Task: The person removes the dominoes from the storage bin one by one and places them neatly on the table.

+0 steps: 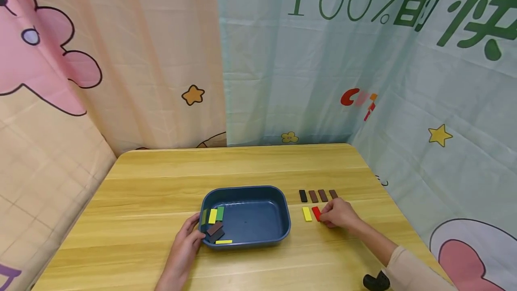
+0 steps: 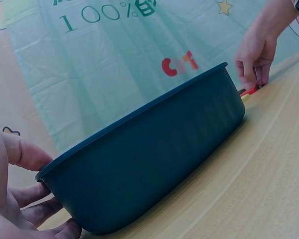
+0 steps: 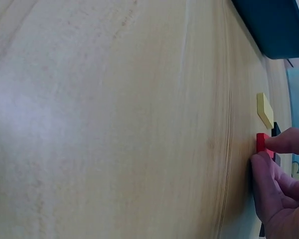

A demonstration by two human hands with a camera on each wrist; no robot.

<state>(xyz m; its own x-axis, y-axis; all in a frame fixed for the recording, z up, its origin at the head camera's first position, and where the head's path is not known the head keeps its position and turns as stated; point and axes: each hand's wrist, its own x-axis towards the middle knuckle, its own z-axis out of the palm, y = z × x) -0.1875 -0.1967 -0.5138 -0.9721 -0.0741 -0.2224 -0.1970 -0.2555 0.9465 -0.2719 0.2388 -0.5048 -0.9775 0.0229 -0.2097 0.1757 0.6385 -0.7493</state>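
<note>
Near edge, right: black object (image 1: 376, 281) by the right sleeve (image 1: 414, 269); what it is can't be told.

Left hand (image 1: 186, 242): partly closed on the left end of the blue tub (image 1: 254, 219). Thumb is laid over the rim, fingers are set against the outer wall below. Probably held that way so the tub is kept from sliding; no sign of lifting, base is seated on the table (image 1: 133, 219).

In the tub: blocks are bunched at the left end. Yellow block (image 1: 212, 216) is set beside a green block (image 1: 220, 213); brown block (image 1: 215, 228) overlaps a dark block (image 1: 217, 235); another yellow one is seen by the near wall. Likely just loose, no order seen.

Right hand (image 1: 340, 213): nearly closed, red block (image 1: 316, 213) pinched between thumb and fingertips. Block is located right of the tub, just beside a lone yellow piece (image 1: 307, 213), roughly parallel to it. Fingertip pinch presumably used so neighbours aren't bumped. Whether its full weight is borne by the table can't be told.

Beyond: second row, black piece (image 1: 303, 196) then three brown pieces (image 1: 323, 195), gaps left between, seemingly for even spacing.

Farthest: printed curtain (image 1: 262, 80) is hung behind the table.
</note>
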